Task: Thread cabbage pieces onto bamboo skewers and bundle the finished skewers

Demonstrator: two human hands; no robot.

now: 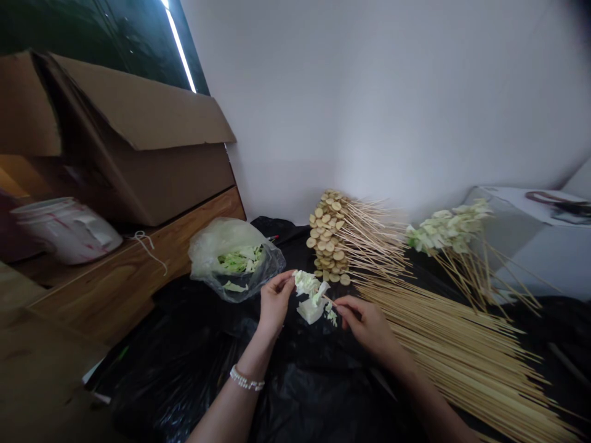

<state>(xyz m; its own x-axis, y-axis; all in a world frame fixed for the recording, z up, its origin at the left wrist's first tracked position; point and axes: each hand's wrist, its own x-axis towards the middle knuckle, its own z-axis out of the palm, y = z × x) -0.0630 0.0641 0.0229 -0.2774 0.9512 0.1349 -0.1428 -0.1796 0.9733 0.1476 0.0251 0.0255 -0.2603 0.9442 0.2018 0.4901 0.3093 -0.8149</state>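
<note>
My left hand (278,299) pinches the far end of some pale cabbage leaf pieces (306,284), thumb and fingers pressed together. From the other side my right hand (360,315) grips a thin wooden skewer (329,300), which runs into the leaves. More whitish leaf (312,311) hangs just below the skewer. To the left of my left hand lies an open clear plastic bag (207,249) with torn cabbage leaves (241,259) inside. Many bare skewers (443,332) spread out to the right of my right hand.
Skewers bearing round pale slices (329,234) are stacked by the wall. Finished-looking cabbage skewers (452,227) lean near a white box (517,231). Black plastic sheeting (314,394) covers the work surface. A cardboard box (170,175) and a white plastic jar (69,231) stand at left.
</note>
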